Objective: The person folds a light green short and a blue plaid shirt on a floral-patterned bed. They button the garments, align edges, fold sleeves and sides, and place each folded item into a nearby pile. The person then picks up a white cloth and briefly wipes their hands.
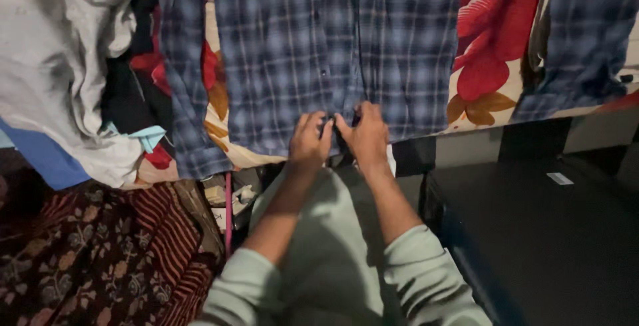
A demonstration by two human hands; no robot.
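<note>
Blue-and-grey plaid cotton shirt (333,46) spread flat on the red floral bedsheet (489,46), hem at 6 o'clock. Left hand (310,141) and right hand (365,134) pinched on the hem placket, side by side. Fabric judged light, limp, non-slippery; best gripped at the edges

The plaid shirt (333,46) is woven cloth, matt, soft-looking, in blue and grey checks, with a small dark button on its front. Under it lies a sheet (489,66) of smooth printed cloth, cream with red flowers and a faint sheen. The grey garment (53,59) at the side is plain matt cloth, creased, and a blue cloth (40,156) beneath it looks smooth. The patterned fabric (100,259) lower down is dull woven cloth in maroon stripes and flowers. The sleeves (426,279) are pale green knit, matt and ribbed in folds. The black box (539,233) has a smooth, slightly glossy hard surface.
</note>
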